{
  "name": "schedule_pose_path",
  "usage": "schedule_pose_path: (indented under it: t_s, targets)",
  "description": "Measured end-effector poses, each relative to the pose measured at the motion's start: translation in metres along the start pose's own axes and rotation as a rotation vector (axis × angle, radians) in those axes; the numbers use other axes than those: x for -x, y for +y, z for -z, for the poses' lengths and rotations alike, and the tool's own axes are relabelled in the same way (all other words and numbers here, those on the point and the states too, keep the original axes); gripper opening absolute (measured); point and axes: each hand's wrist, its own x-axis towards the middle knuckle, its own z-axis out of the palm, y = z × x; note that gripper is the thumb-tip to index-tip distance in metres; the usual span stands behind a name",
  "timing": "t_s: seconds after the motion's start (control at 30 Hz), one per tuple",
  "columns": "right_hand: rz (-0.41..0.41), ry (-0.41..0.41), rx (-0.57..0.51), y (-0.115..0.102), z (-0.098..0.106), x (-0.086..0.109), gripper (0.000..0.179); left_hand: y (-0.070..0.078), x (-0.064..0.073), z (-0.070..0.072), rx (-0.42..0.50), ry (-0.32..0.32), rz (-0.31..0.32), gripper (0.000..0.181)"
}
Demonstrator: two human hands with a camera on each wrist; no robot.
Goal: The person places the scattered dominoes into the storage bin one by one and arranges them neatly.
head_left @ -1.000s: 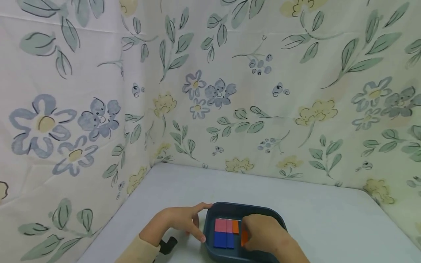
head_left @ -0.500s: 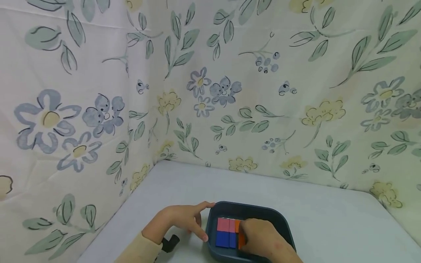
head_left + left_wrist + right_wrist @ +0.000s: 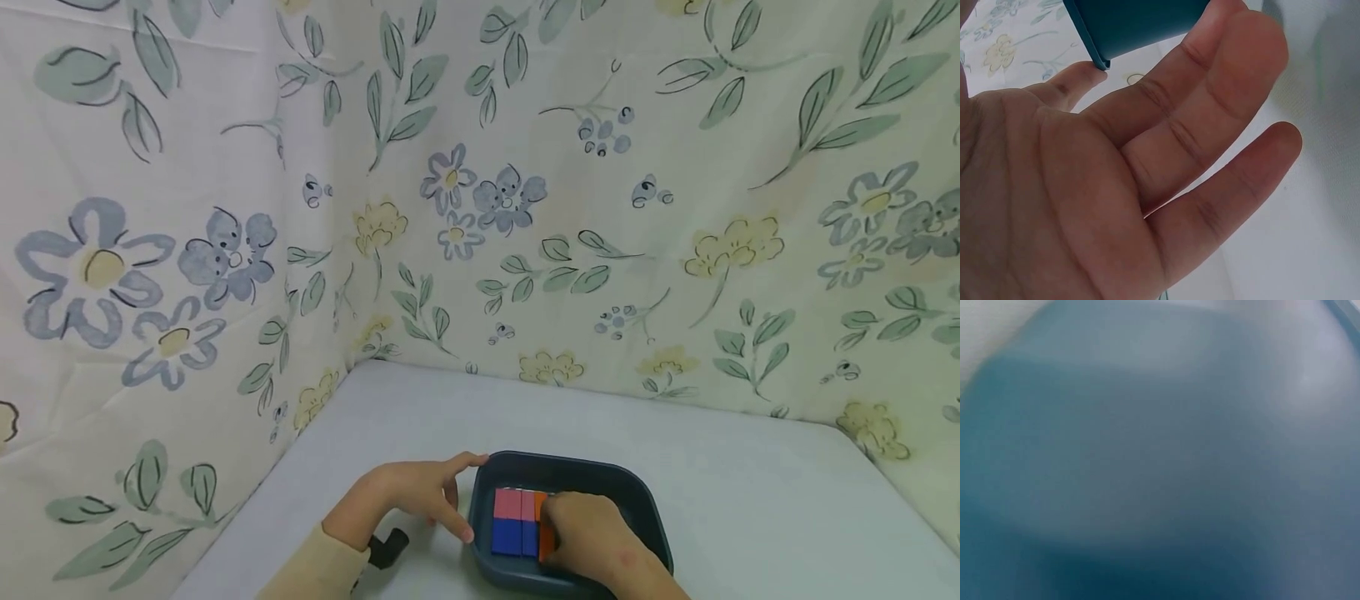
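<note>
In the head view, a dark blue-green tray (image 3: 562,472) holds flat-topped coloured blocks packed side by side. Pink blocks (image 3: 507,503) form the back row, with blue blocks (image 3: 507,537) in front of them. An orange block (image 3: 539,503) sits at the right end of the pink row. My right hand (image 3: 592,533) reaches inside and pinches another orange block (image 3: 547,543) beside the blue ones; the fingers partly hide it. My left hand (image 3: 423,492) touches the tray's left rim with thumb and forefinger spread. The left wrist view shows its fingers (image 3: 1235,81) extended near the tray wall (image 3: 1141,25).
A white table (image 3: 420,408) surrounds the tray. Floral cloth (image 3: 570,208) hangs behind and on the left. A black object (image 3: 388,550) is at the left wrist. The right wrist view holds only a blurred blue-green surface (image 3: 1147,444).
My right hand has slid the pinched orange block left, up against the blue blocks. My left hand stays at the tray's rim. The head view has shifted slightly.
</note>
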Motion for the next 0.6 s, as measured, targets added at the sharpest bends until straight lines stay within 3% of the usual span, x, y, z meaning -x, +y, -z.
schedule_pose_path:
  t_s: [0.6]
  targets:
    - [-0.025,0.027,0.022,-0.0047,-0.0009,0.0014,0.028,0.0003,-0.0028,0.0,-0.02,0.006,-0.006,0.098]
